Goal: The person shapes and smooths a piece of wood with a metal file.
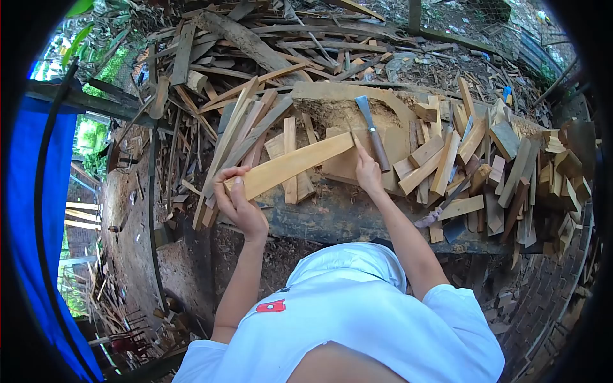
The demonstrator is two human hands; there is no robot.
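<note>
A long, pale wooden board (297, 167) slants across the middle of the head view, its right end higher than its left. My left hand (241, 203) is closed around the lower left end, thumb on top. At the upper right end, my right hand (368, 171) pinches a slender, pencil-like stick (351, 129) close to the board's edge; its exact kind is too small to make out. Just right of that hand lies a chisel (379, 150) with a bluish flat blade and brown handle. Behind the board is a hollowed, worn wooden block (319, 96).
Many cut wood blocks (447, 163) crowd the right of the bench (300, 220). Among them rests a knife (428, 219). Long planks (239, 137) lean at the left. Scrap wood (249, 48) is heaped behind. A blue tarp (38, 210) hangs at far left.
</note>
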